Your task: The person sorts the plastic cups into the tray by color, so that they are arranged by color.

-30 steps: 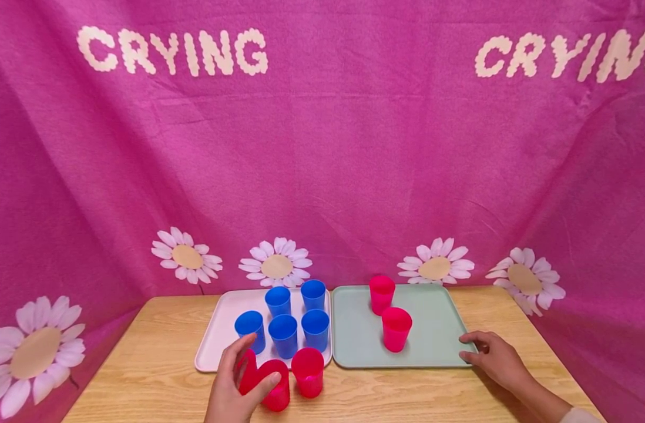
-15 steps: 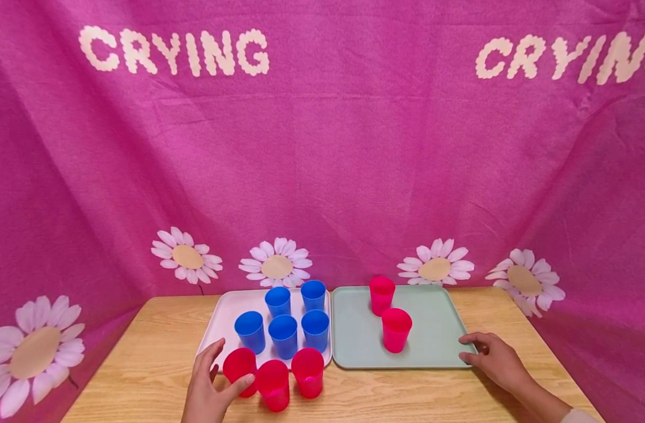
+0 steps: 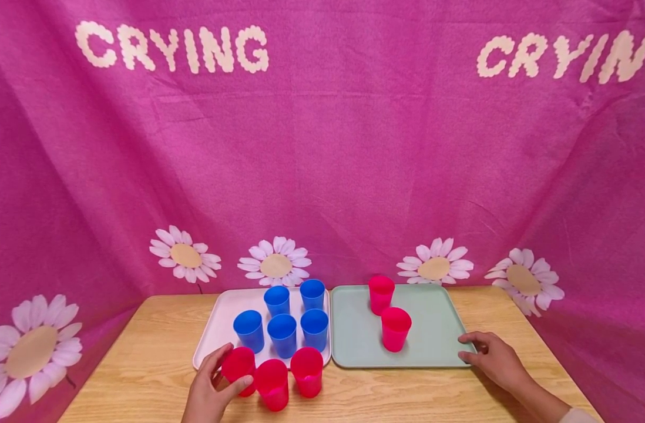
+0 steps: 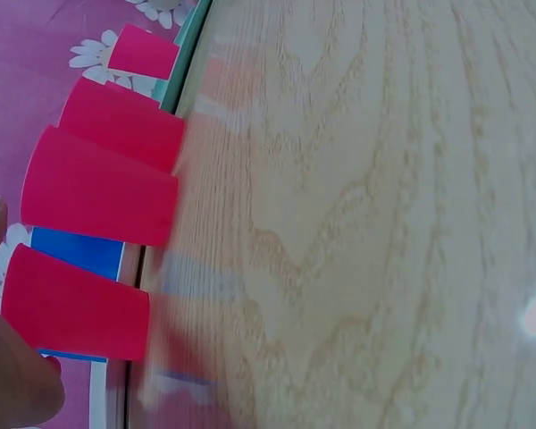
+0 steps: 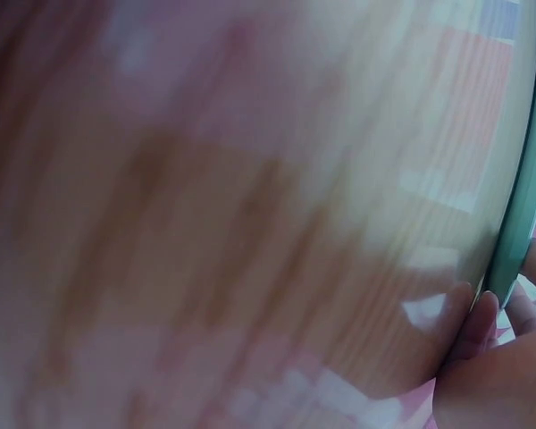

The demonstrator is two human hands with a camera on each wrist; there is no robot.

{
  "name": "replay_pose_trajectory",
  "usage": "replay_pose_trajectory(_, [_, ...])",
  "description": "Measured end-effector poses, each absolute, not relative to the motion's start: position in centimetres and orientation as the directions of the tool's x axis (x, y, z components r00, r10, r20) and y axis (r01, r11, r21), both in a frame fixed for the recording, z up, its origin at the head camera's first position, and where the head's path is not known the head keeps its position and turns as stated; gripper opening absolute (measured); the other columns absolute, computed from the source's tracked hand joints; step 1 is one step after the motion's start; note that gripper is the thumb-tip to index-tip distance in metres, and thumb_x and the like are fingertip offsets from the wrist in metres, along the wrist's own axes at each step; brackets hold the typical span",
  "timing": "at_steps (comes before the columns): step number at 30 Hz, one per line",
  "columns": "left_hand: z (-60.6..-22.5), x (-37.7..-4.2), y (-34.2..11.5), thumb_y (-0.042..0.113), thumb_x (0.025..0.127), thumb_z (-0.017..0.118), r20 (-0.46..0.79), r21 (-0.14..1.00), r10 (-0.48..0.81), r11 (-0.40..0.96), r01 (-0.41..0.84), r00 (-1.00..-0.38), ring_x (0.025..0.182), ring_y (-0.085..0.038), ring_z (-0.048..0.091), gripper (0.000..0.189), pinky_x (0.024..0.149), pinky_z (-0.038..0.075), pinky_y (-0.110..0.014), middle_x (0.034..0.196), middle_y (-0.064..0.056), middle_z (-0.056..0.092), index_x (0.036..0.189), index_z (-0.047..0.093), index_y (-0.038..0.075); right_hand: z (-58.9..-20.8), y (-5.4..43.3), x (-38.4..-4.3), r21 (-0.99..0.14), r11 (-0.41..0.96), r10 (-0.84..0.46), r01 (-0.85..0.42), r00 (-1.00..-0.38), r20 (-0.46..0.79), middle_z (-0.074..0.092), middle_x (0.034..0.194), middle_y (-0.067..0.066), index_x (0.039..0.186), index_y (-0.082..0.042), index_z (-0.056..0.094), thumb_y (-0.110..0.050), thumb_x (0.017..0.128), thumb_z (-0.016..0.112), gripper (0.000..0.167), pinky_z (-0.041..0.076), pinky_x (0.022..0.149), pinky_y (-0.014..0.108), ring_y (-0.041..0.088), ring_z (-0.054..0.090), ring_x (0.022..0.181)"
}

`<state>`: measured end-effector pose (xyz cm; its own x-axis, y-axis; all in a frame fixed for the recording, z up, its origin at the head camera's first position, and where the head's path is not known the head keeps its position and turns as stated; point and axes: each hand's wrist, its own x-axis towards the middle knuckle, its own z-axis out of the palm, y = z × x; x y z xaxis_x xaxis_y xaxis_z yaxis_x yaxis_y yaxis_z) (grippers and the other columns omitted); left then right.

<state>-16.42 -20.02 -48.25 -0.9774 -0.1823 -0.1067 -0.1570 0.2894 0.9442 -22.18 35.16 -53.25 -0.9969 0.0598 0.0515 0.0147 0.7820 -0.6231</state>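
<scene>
My left hand (image 3: 207, 385) is at the leftmost red plastic cup (image 3: 239, 370), its fingers curled about the left side and the thumb across the front. The cup stands upright on the table; in the left wrist view the hand comes in beside this red cup (image 4: 76, 308). Two more red cups, a middle one (image 3: 272, 385) and a right one (image 3: 306, 371), stand close by. At the lower right edge of the green tray (image 3: 433, 329), my right hand (image 3: 491, 355) pinches the rim. Two red cups, one behind (image 3: 381, 295) and one in front (image 3: 396, 329), stand upright on that tray.
Several blue cups (image 3: 282, 335) stand upright on the pale pink tray (image 3: 217, 323), which lies against the green tray's left side. Both trays rest on the wooden table (image 3: 365, 393). A pink cloth (image 3: 343, 176) with daisies hangs behind and around the table.
My left hand has moved left from the middle red cup to the leftmost one, and its fingers have drawn in around it. The right hand stays at the tray rim.
</scene>
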Motion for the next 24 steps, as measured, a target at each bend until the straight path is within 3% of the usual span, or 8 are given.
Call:
replay_pose_trajectory(11, [-49.1,-17.3,-20.5,0.029,0.085,0.086,-0.137,0.929,-0.210,0.311,-0.199,-0.968,0.134,-0.048,0.049,0.088,0.107,0.046,-0.050,0.151,-0.027,0.047,0.156,0.041,0.005,-53.3,35.1,-22.2,-0.620,0.785,0.061,0.008,-0.996,0.064,0.064,0.099,0.009,0.111,-0.004,0.075,-0.021,0.085,0.085,0.033,0.044,0.076,0.035,0.020,0.051,0.087])
replay_pose_trajectory(18, [-49.3,-17.4,-20.7,0.037,0.082,0.085,-0.146,0.931,-0.206,0.303,-0.205,-0.968,0.131,-0.048,0.052,0.089,0.103,0.051,-0.049,0.144,-0.029,0.053,0.153,0.044,0.002,-53.1,35.0,-22.1,-0.624,0.781,0.064,0.012,-0.996,0.060,0.061,0.096,0.007,0.112,-0.004,0.075,-0.021,0.085,0.085,0.033,0.042,0.073,0.033,0.020,0.050,0.086])
replay_pose_trajectory(24, [-48.9,-17.1,-20.9,0.034,0.085,0.084,-0.136,0.935,-0.207,0.297,-0.194,-0.969,0.129,-0.047,0.053,0.083,0.102,0.052,-0.048,0.142,-0.028,0.054,0.151,0.046,0.001,-53.1,35.0,-22.1,-0.629,0.778,0.061,0.011,-0.996,0.058,0.061,0.096,0.007,0.111,-0.004,0.075,-0.021,0.086,0.085,0.032,0.043,0.073,0.033,0.020,0.050,0.087])
